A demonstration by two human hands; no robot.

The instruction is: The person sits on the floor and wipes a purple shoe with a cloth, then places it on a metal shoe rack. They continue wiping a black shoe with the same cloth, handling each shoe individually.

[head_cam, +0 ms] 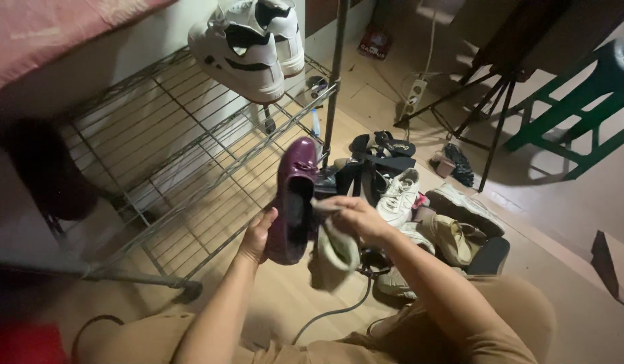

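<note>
The wire rack (190,155) stands at left, white sneakers (248,44) on its top shelf. Just right of the rack's front edge the left hand (257,236) grips a purple shoe (293,199), fingers clamped on its side. Right of the shoe, touching it, the right hand (349,216) has fingers closed on a pale cloth (335,253). Further right of the rack, a shoe pile (420,216) lies on the floor

Glossy maroon patent shoe (293,202); soft matt cloth (337,251); metal wire rack (190,155); smooth wood-look floor (285,296).
</note>
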